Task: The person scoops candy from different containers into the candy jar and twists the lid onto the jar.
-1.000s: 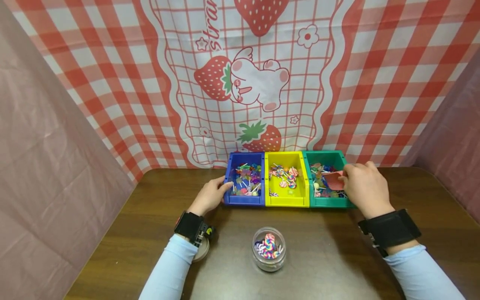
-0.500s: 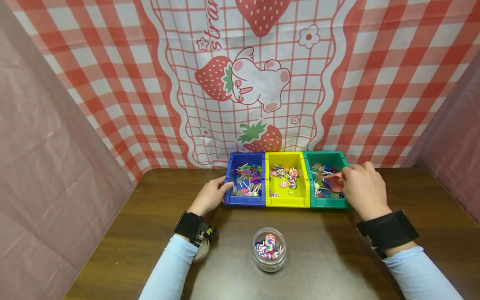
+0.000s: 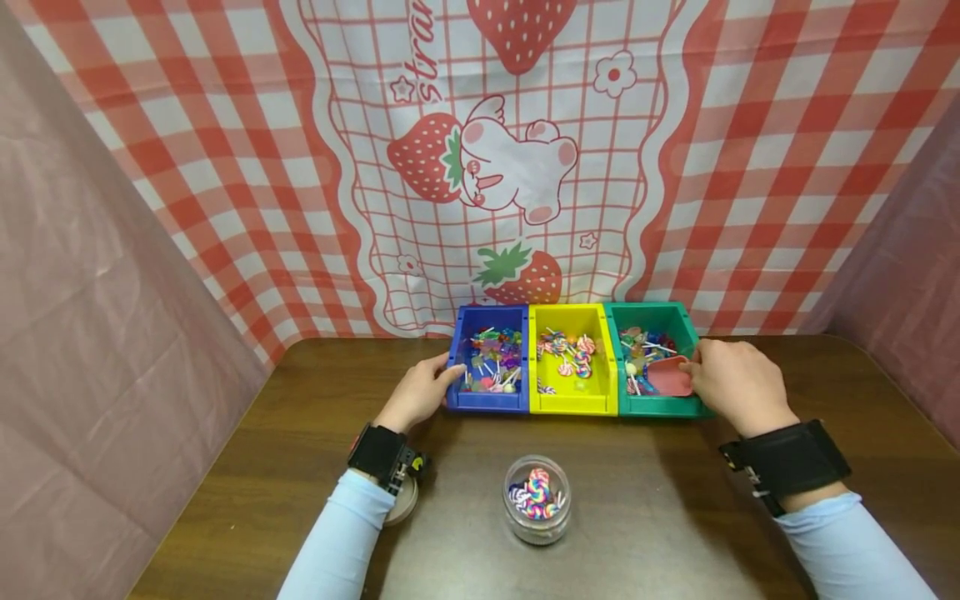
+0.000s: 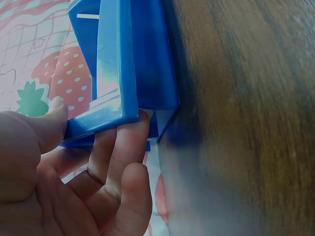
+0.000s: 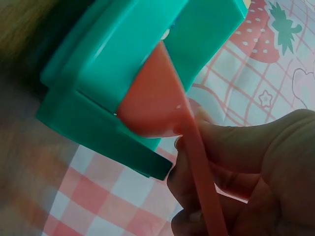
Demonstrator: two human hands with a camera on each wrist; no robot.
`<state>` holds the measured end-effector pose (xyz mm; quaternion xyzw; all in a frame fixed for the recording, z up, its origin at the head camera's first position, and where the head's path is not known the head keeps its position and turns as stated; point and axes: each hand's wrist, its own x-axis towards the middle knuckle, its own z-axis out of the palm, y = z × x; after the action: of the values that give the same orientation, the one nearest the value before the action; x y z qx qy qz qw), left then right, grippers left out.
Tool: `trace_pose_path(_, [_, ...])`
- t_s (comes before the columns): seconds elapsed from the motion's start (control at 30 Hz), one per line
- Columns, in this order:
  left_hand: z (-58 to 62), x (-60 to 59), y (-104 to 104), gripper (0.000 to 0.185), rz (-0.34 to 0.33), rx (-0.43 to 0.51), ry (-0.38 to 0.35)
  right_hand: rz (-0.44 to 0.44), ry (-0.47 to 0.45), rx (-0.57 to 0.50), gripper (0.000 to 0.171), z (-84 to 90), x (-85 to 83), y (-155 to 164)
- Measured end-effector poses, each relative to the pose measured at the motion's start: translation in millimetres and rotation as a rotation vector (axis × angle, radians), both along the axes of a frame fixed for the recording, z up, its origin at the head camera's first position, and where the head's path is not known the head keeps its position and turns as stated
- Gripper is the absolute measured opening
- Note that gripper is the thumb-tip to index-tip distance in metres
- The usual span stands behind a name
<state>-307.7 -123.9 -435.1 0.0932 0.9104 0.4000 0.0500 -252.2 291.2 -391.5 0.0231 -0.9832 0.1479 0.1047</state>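
My left hand [image 3: 416, 392] grips the left wall of the blue bin [image 3: 491, 403]; in the left wrist view the thumb lies on one side of that wall [image 4: 106, 110] and the fingers on the other. A pink scoop [image 3: 670, 377] sits in the front right part of the green bin [image 3: 652, 407], among small candy-like pieces and lollipops. Its handle is held by my right hand [image 3: 738, 383], thumb against fingers, as the right wrist view confirms. There the scoop's bowl [image 5: 155, 98] dips inside the green wall, and what it carries is hidden.
Between them stands the yellow bin [image 3: 573, 405], holding swirl lollipops. A clear jar [image 3: 537, 530] with lollipops is on the wooden table [image 3: 622, 517] in front. Partly under the left wrist lies a round lid [image 3: 405, 504]. A checked cloth [image 3: 765, 208] hangs behind the bins.
The right hand has moved slightly right and nearer to me. The scoop has come down toward the bin's front and shows more of its face. The left hand stays put.
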Motion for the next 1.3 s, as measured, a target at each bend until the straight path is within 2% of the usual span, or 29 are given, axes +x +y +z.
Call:
trace_pose_path(0.1, [-0.1,0.1,0.5,0.052,0.0,-0.001,0.0,-0.018,-0.045,-0.004,0.032,-1.5,-1.1,1.5])
trace_pose_path(0.3, [-1.1,0.5,0.4,0.052,0.001,0.0,0.003,-0.028,-0.021,0.009,0.029,-7.6,-2.0,-0.1])
trace_pose_path(0.53, [-1.2,0.2,-0.5,0.052,0.005,-0.004,0.009,-0.059,0.264,0.021,0.025,-23.8,-1.8,-15.5])
trace_pose_path(0.67, [-1.0,-0.2,0.2,0.05,0.005,-0.01,0.013,-0.06,0.32,-0.002,0.024,-26.6,-0.9,-17.8])
trace_pose_path(0.73, [-1.3,-0.3,0.6,0.05,0.004,-0.013,0.011,-0.059,0.303,-0.02,0.024,-25.3,-0.5,-14.6])
trace_pose_path(1.03, [-1.9,0.2,0.7,0.05,0.001,-0.007,0.009,-0.068,0.095,-0.124,0.036,-14.6,-2.4,5.4])
trace_pose_path(1.3, [-1.7,-0.2,0.4,0.048,-0.001,-0.012,0.023,-0.047,0.004,-0.189,0.041,-13.2,-5.7,18.7])
